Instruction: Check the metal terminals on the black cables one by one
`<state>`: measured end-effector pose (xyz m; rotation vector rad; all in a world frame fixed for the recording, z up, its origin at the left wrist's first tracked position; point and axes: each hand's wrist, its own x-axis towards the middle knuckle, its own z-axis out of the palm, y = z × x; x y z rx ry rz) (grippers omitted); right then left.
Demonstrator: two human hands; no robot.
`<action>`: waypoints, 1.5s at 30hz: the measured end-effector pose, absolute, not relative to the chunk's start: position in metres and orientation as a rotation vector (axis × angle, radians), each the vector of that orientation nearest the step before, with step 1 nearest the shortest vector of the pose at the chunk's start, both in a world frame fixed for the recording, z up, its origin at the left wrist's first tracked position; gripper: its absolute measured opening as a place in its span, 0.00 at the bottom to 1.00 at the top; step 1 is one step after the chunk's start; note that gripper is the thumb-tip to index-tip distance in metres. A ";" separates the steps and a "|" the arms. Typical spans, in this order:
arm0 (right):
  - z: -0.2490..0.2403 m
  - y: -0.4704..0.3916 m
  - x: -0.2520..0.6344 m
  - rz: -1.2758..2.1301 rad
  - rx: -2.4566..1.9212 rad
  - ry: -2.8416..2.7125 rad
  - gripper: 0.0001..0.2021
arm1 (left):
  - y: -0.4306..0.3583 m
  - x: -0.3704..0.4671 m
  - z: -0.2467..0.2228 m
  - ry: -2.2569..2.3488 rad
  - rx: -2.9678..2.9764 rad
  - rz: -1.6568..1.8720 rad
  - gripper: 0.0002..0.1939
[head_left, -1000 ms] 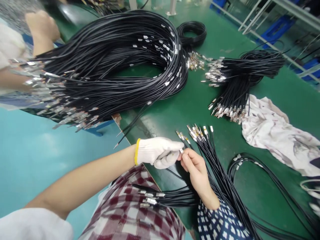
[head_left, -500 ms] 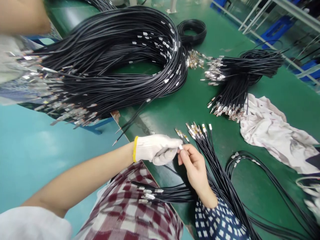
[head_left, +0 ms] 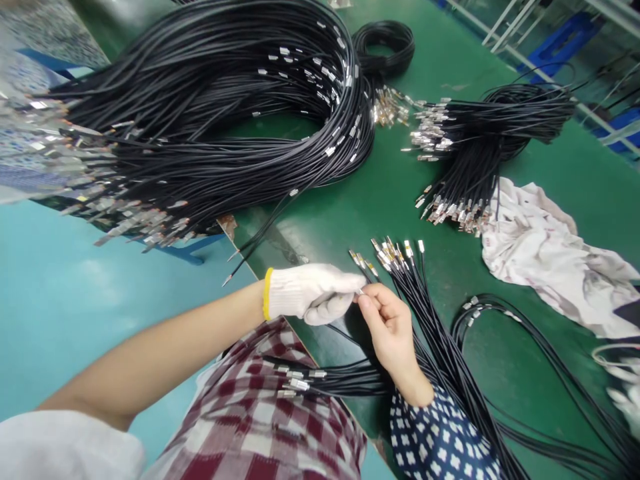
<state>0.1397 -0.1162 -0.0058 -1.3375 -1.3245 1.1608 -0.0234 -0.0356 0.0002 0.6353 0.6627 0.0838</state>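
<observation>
My left hand, in a white knit glove with a yellow cuff, is closed in a pinch above the table's near edge. Thumb and forefinger of my bare right hand meet its fingertips. Between them is a small whitish tip, mostly covered by the fingers; a thin black cable runs out below the glove. Just beyond my hands lies a bundle of black cables with metal connectors at its far end. Another cable bundle passes below my right wrist, its silver connectors over my checked apron.
A large looped bundle of black cables overhangs the table's left edge. Further off are a small coil and a crossed cable stack. A crumpled white cloth lies on the green table; looped cables are at right.
The whole view has shifted slightly, with the far things higher in it. My fingertips stay together, and less of the whitish tip shows between them. A person's arm at upper left has left the view.
</observation>
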 end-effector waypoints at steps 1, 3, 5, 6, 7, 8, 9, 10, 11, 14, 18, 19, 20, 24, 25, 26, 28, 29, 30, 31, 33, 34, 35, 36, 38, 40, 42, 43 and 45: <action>-0.006 -0.116 0.139 1.160 -1.338 -1.313 0.10 | -0.036 -0.023 0.001 0.660 0.652 0.079 0.29; -0.007 -0.117 0.139 1.156 -1.339 -1.297 0.10 | -0.036 -0.022 0.001 0.675 0.669 0.068 0.30; -0.008 -0.117 0.139 1.150 -1.344 -1.290 0.10 | -0.036 -0.021 0.001 0.709 0.664 0.064 0.30; -0.008 -0.118 0.139 1.148 -1.348 -1.291 0.11 | -0.036 -0.021 0.001 0.721 0.665 0.064 0.30; -0.008 -0.118 0.140 1.146 -1.352 -1.292 0.11 | -0.036 -0.020 0.002 0.728 0.668 0.064 0.30; -0.008 -0.118 0.140 1.146 -1.356 -1.293 0.11 | -0.036 -0.020 0.003 0.727 0.677 0.063 0.30; -0.008 -0.118 0.140 1.145 -1.361 -1.294 0.12 | -0.036 -0.020 0.005 0.719 0.694 0.061 0.31; -0.009 -0.117 0.140 1.145 -1.366 -1.295 0.12 | -0.036 -0.020 0.006 0.708 0.716 0.058 0.32; -0.009 -0.117 0.140 1.143 -1.372 -1.295 0.13 | -0.036 -0.020 0.008 0.697 0.741 0.057 0.32; -0.009 -0.117 0.140 1.135 -1.380 -1.296 0.14 | -0.036 -0.021 0.010 0.694 0.820 0.041 0.34; -0.009 -0.118 0.140 1.105 -1.353 -1.317 0.14 | -0.036 -0.022 0.005 0.671 0.869 -0.020 0.36; -0.009 -0.119 0.140 1.099 -1.350 -1.324 0.14 | -0.036 -0.022 0.004 0.654 0.863 -0.031 0.36; -0.009 -0.120 0.140 1.095 -1.352 -1.328 0.15 | -0.037 -0.022 0.002 0.638 0.855 -0.035 0.36; -0.012 -0.121 0.141 1.123 -1.371 -1.317 0.16 | -0.039 -0.021 -0.002 0.621 0.841 0.018 0.36; -0.013 -0.121 0.140 1.131 -1.375 -1.312 0.16 | -0.039 -0.021 -0.003 0.612 0.838 0.029 0.36; -0.014 -0.121 0.140 1.138 -1.380 -1.310 0.16 | -0.040 -0.022 -0.004 0.602 0.832 0.037 0.36; -0.015 -0.120 0.140 1.147 -1.391 -1.305 0.17 | -0.040 -0.022 -0.006 0.583 0.817 0.037 0.36; -0.015 -0.120 0.139 1.152 -1.393 -1.303 0.17 | -0.040 -0.022 -0.006 0.582 0.812 0.035 0.36; -0.015 -0.120 0.139 1.157 -1.392 -1.300 0.16 | -0.040 -0.022 -0.006 0.588 0.809 0.034 0.36; -0.015 -0.120 0.138 1.161 -1.386 -1.298 0.16 | -0.041 -0.022 -0.007 0.601 0.810 0.036 0.36; -0.015 -0.120 0.138 1.169 -1.367 -1.291 0.15 | -0.041 -0.022 -0.007 0.620 0.812 0.042 0.36; -0.015 -0.120 0.138 1.171 -1.359 -1.290 0.15 | -0.041 -0.022 -0.007 0.624 0.810 0.043 0.36; -0.015 -0.120 0.138 1.171 -1.354 -1.290 0.15 | -0.041 -0.022 -0.007 0.623 0.804 0.037 0.36; -0.015 -0.120 0.138 1.169 -1.351 -1.291 0.15 | -0.040 -0.022 -0.007 0.619 0.796 0.024 0.36; -0.015 -0.120 0.138 1.168 -1.356 -1.296 0.15 | -0.040 -0.022 -0.007 0.610 0.778 -0.007 0.36; -0.015 -0.119 0.139 1.176 -1.376 -1.298 0.16 | -0.039 -0.022 -0.007 0.598 0.755 -0.028 0.36; -0.016 -0.119 0.139 1.186 -1.400 -1.295 0.17 | -0.038 -0.021 -0.006 0.584 0.735 -0.032 0.36; -0.016 -0.118 0.139 1.188 -1.406 -1.293 0.17 | -0.038 -0.021 -0.007 0.576 0.726 -0.034 0.36; -0.017 -0.117 0.139 1.185 -1.394 -1.289 0.17 | -0.038 -0.020 -0.007 0.575 0.719 -0.034 0.36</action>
